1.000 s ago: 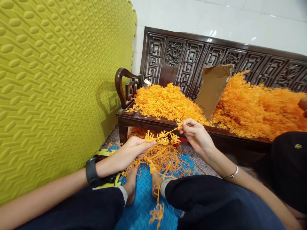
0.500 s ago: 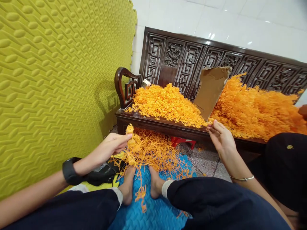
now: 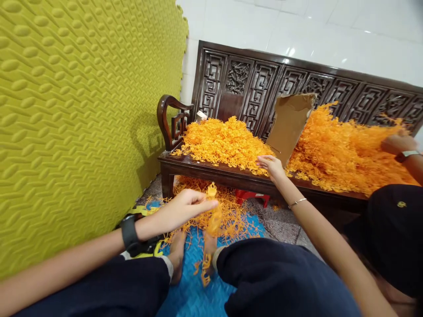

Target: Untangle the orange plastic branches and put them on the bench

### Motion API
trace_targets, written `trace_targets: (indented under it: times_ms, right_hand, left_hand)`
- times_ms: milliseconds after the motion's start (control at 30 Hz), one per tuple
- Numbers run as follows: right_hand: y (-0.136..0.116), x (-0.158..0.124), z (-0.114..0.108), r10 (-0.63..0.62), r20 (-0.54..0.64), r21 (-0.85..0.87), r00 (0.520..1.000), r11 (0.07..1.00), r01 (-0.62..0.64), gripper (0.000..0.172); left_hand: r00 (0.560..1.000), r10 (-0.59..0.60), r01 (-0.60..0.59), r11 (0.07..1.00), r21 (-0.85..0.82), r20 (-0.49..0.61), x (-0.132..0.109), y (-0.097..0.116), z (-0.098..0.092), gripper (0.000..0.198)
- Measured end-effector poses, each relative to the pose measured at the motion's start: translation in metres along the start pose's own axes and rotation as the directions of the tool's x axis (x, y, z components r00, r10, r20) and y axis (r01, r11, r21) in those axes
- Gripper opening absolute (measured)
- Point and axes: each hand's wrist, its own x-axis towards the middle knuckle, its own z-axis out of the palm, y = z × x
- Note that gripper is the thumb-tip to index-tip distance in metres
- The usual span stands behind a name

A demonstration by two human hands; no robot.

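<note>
Left hand (image 3: 185, 207) pinching one orange strand (image 3: 215, 220), right hand (image 3: 275, 169) loosely uncurled; two heaps (image 3: 224, 141) on one bench (image 3: 194, 169)

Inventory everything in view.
Bench: 1, dark brown, rear
Piles: 2, orange, bench
Cardboard: 1, brown, between piles
Strand heap: 1, orange, floor
Stool: 1, red, under bench
Tall mat: 1, yellow, left
Floor mat: 1, blue, underfoot
Wall: 1, white, rear
Dark cloth: 1, black, lower right
Bunch: 1, orange, held
Co-worker's hand: 1, right pile
Trousers: 1 pair, navy, foreground
Feet: 2, floor mat
Left hand: 1, holding bunch
Right hand: 1, at left pile
</note>
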Motion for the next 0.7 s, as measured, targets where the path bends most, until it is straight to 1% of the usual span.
trace_targets:
  times_ms: [33,100,133,167,200,233,333,367,433,467,533,633,700]
  right_hand:
    - [-0.006,-0.009,0.011,0.007,0.063,0.018,0.998,1.000,-0.009,0.031]
    - [-0.022,-0.036,0.035,0.009,0.234,0.065,0.972,0.998,-0.025,0.030]
    - [-0.033,-0.051,0.046,-0.001,0.344,0.091,0.939,0.995,-0.032,0.029]
    - [-0.044,-0.067,0.057,-0.025,0.448,0.113,0.894,0.993,-0.029,0.027]
    - [-0.057,-0.081,0.066,-0.059,0.532,0.123,0.845,0.992,-0.008,0.025]
    - [-0.069,-0.094,0.073,-0.096,0.602,0.120,0.792,0.992,0.030,0.023]
    - [-0.103,-0.122,0.087,-0.178,0.729,0.083,0.661,0.982,0.172,0.022]
    - [-0.111,-0.127,0.090,-0.182,0.758,0.070,0.626,0.977,0.201,0.023]
    - [-0.121,-0.134,0.094,-0.164,0.800,0.050,0.577,0.977,0.208,0.026]
    - [-0.124,-0.137,0.096,-0.149,0.812,0.046,0.565,0.980,0.192,0.028]
    - [-0.125,-0.142,0.098,-0.133,0.810,0.057,0.572,0.987,0.148,0.031]
    - [-0.122,-0.150,0.098,-0.151,0.776,0.117,0.613,0.989,0.095,0.030]
    - [-0.121,-0.156,0.093,-0.178,0.742,0.150,0.646,0.984,0.099,0.028]
  left_hand:
    - [0.995,-0.008,0.004,0.999,-0.033,-0.104,0.001,0.002,-0.001,0.045]
    - [0.951,-0.036,-0.001,0.993,-0.120,-0.307,0.003,0.005,-0.005,0.037]
    - [0.924,-0.050,-0.014,0.986,-0.165,-0.379,0.003,0.007,-0.007,0.032]
    - [0.904,-0.061,-0.030,0.978,-0.206,-0.423,0.004,0.009,-0.009,0.026]
    - [0.895,-0.069,-0.044,0.969,-0.242,-0.441,0.003,0.012,-0.012,0.021]
    - [0.892,-0.073,-0.057,0.961,-0.271,-0.446,0.003,0.014,-0.013,0.020]
    - [0.888,-0.072,-0.086,0.944,-0.319,-0.454,0.000,0.022,-0.017,0.027]
    - [0.891,-0.065,-0.096,0.941,-0.325,-0.450,-0.001,0.024,-0.017,0.027]
    - [0.913,-0.035,-0.114,0.935,-0.337,-0.407,-0.004,0.028,-0.018,0.024]
    - [0.927,-0.019,-0.122,0.929,-0.348,-0.375,-0.006,0.030,-0.018,0.022]
    - [0.945,0.008,-0.140,0.915,-0.380,-0.327,-0.009,0.032,-0.018,0.019]
    - [0.952,0.027,-0.159,0.897,-0.414,-0.306,-0.012,0.035,-0.019,0.017]
    - [0.948,0.035,-0.172,0.891,-0.419,-0.315,-0.013,0.037,-0.019,0.016]
